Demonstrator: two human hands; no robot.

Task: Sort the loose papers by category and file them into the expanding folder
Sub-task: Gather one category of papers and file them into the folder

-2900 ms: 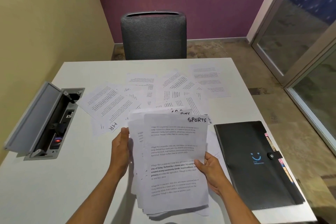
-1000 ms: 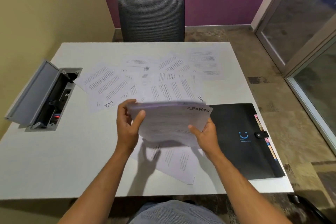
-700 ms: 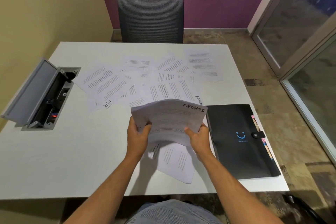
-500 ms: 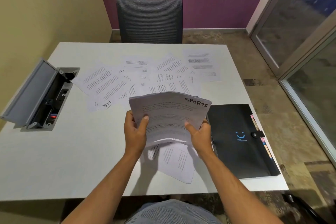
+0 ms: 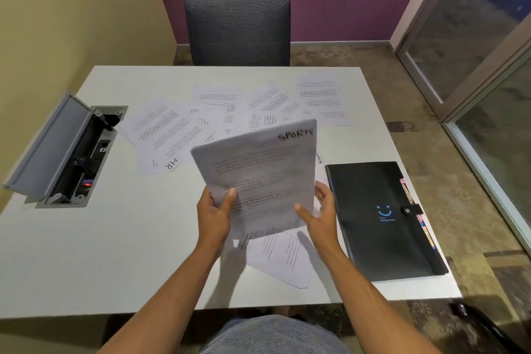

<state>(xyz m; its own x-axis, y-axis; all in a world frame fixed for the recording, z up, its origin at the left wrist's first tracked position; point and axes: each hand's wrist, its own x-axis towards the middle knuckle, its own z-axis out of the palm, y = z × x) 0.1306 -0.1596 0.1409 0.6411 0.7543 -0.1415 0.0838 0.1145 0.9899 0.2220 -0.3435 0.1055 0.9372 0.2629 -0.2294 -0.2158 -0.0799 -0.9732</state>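
Writing first, in the head view: "SPORTS" is handwritten in black at the top right corner of the stack (image 5: 258, 178), blurred but legible. A loose sheet (image 5: 165, 135) on the left of the tabletop (image 5: 86, 253) carries "HR" near its corner. Another sheet edge peeks out just right of the stack with letters that look like "DMIN"; the start is hidden. The folder (image 5: 379, 218) is black, with a blue smiley logo and a line of small blue text under it, too small to read. Printed paragraphs on all the sheets are too small to read.

Left hand (image 5: 214, 215) grips the stack at its lower left edge, thumb curled over the front, fingers behind. Right hand (image 5: 319, 215) is spread and relaxed at the stack's lower right edge; its thumb lies against the front of the paper, and I cannot tell whether the fingers touch the back. The stack is held tilted above the tabletop, over the near middle.

More papers (image 5: 270, 103) lie scattered and overlapping across the far half of the tabletop, and 1 sheet (image 5: 281, 259) lies under the hands near the front edge. The folder lies flat and closed at the right, snap strap fastened, coloured tabs showing along its right side. An open cable box (image 5: 66, 149) sits at the left. A grey chair (image 5: 238, 26) stands beyond the tabletop.
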